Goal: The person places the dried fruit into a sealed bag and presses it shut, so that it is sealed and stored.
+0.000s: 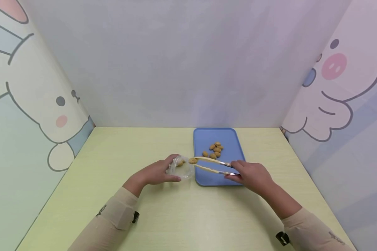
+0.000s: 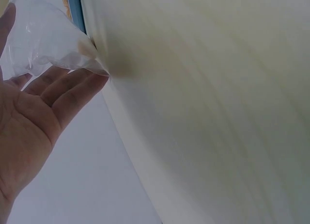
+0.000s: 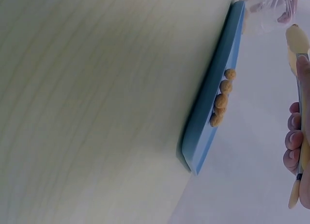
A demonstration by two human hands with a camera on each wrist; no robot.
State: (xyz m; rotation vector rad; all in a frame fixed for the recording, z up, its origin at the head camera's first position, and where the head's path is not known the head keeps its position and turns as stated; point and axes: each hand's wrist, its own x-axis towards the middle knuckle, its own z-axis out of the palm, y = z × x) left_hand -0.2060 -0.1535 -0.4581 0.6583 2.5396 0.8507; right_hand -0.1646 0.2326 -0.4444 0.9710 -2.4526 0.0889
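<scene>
A clear plastic bag (image 1: 186, 172) sits in my left hand (image 1: 158, 171), fingers along one side and thumb along the other, its mouth facing the tray. Inside it, brown nuts (image 1: 180, 162) show through the film. My right hand (image 1: 253, 176) grips a pair of tongs (image 1: 208, 159) with cream tips and metal middles. At the tips, by the bag's mouth, is one brown oval nut (image 1: 193, 160). The left wrist view shows the bag (image 2: 46, 35) draped over the fingers (image 2: 72, 95). Seen from the right wrist, fingers curl round the tong handles (image 3: 301, 132).
A blue tray (image 1: 208, 135) lies on the pale wooden table (image 1: 128, 150) beneath the tongs. Several brown nuts (image 1: 217, 150) lie grouped on it. Behind the table stands a plain pale wall (image 1: 182, 69), with cartoon-printed panels (image 1: 34, 104) at both sides.
</scene>
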